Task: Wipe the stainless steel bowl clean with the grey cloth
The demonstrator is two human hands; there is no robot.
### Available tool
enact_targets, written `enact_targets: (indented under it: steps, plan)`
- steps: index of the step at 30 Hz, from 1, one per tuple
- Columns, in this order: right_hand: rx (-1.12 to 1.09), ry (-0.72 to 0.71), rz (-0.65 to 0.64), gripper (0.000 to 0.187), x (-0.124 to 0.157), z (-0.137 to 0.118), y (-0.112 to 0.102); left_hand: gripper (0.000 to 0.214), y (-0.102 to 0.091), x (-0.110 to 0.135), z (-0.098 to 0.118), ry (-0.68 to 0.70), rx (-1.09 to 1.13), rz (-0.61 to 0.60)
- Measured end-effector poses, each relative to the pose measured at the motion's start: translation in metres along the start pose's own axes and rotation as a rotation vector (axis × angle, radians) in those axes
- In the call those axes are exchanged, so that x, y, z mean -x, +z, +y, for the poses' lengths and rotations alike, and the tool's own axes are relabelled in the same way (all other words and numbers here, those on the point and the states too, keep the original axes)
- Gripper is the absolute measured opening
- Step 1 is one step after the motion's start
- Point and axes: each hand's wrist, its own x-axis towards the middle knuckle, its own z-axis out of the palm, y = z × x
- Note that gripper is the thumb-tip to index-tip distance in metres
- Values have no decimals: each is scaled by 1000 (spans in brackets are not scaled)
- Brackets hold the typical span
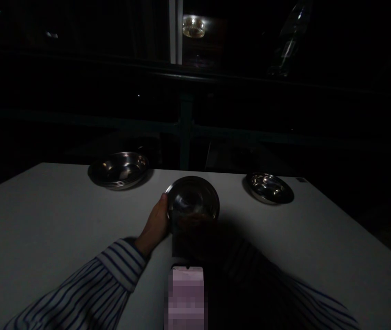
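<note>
A steel bowl [192, 201] is held just above the white table [44, 220], tilted toward me. My left hand [154, 224] grips its left rim, thumb on the edge. My right hand [212, 229] lies in deep shadow under the bowl's right side; its fingers do not show. Both arms wear blue-striped white sleeves.
A stack of steel bowls [119, 170] sits at the table's far left. A single shallow steel bowl [269, 188] sits far right. A blurred pinkish rectangle [186, 298] is at the near edge. Beyond the table is a dark railing [185, 123]; the room is very dim.
</note>
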Motion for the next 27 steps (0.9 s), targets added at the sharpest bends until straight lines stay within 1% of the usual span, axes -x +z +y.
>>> enact_targets:
  steps: [3, 5, 9, 12, 14, 17, 19, 21, 24, 25, 27]
  plan:
    - [-17, 68, -5, 32, 8, 8, -2, 73, 0, -1, -2, -33, 17, -11]
    - [-32, 104, -2, 31, 8, 9, 0, 72, 1, 0, -3, -28, 27, -18]
    - [-103, 186, 44, 29, -7, -1, 9, 68, 5, 3, -3, 13, 62, 2]
    - [-179, 244, 74, 30, -13, -9, 7, 66, 5, 5, -3, 45, 84, -16]
    - [-145, 262, 31, 28, -9, -9, -2, 65, 5, 4, -3, 48, 101, -31]
    - [-38, 265, -93, 25, 1, -3, -18, 68, 4, 1, -3, 9, 129, -45]
    - [-9, 242, -145, 24, 2, -1, -21, 70, 5, 0, -2, -4, 133, -46]
    - [-28, 259, -118, 24, -4, -4, -17, 69, 6, 0, -1, 4, 112, -39]
    - [-72, 334, 0, 28, -15, -13, -4, 66, 7, 1, 0, 20, 87, -13]
    - [-75, 336, 32, 28, -17, -15, -1, 66, 7, 1, 0, 26, 84, -6]
    - [-59, 313, 14, 28, -14, -14, -1, 67, 6, 1, 1, 33, 83, 3]
